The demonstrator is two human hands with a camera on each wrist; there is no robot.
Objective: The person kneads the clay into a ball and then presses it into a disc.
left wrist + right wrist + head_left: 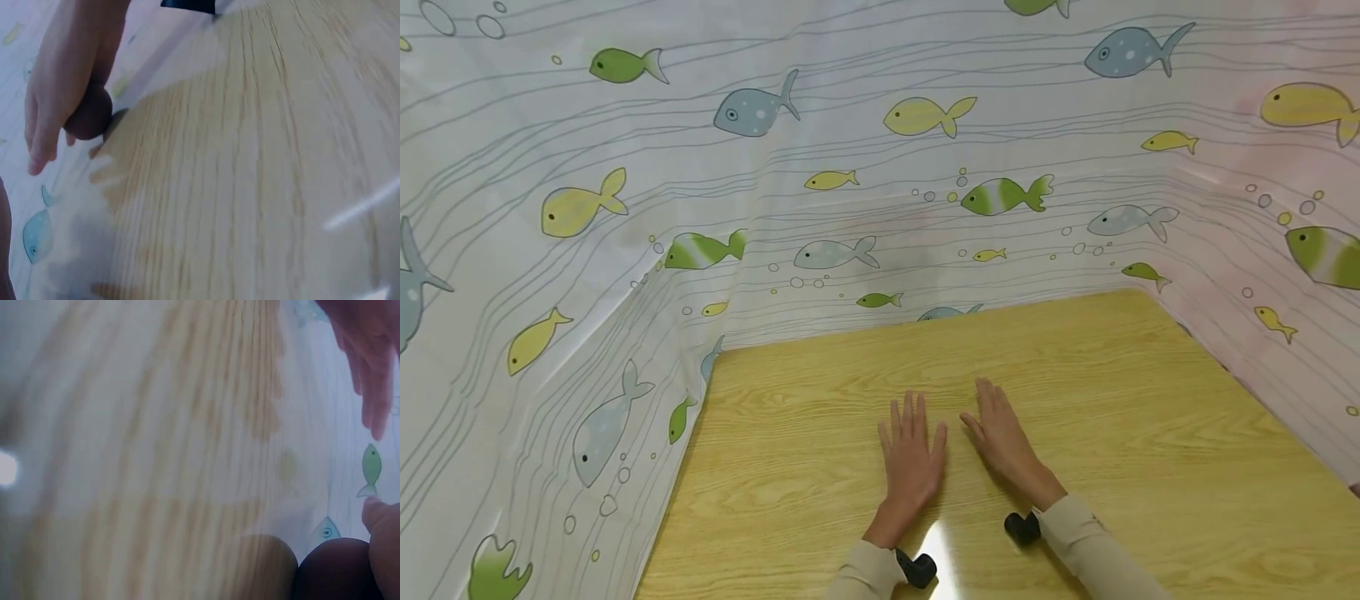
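Observation:
My left hand (913, 463) hovers or lies palm down at the middle of the wood-grain table (805, 417), its fingers spread and straight. A short gap to the right, my right hand (1006, 440) is angled inward with straight fingers and the thumb apart. The hands do not touch each other, and neither holds anything. From the left wrist view, the right hand (65, 75) appears at upper left above the tabletop. In the right wrist view, the left hand (369, 362) shows at upper right. Whether the palms touch the table I cannot tell.
White sheeting (850, 225) printed with fish and wavy lines surrounds the table at the back and both sides. Black wrist devices (917, 570) sit at both cuffs. A bright reflection lies on the tabletop between the forearms.

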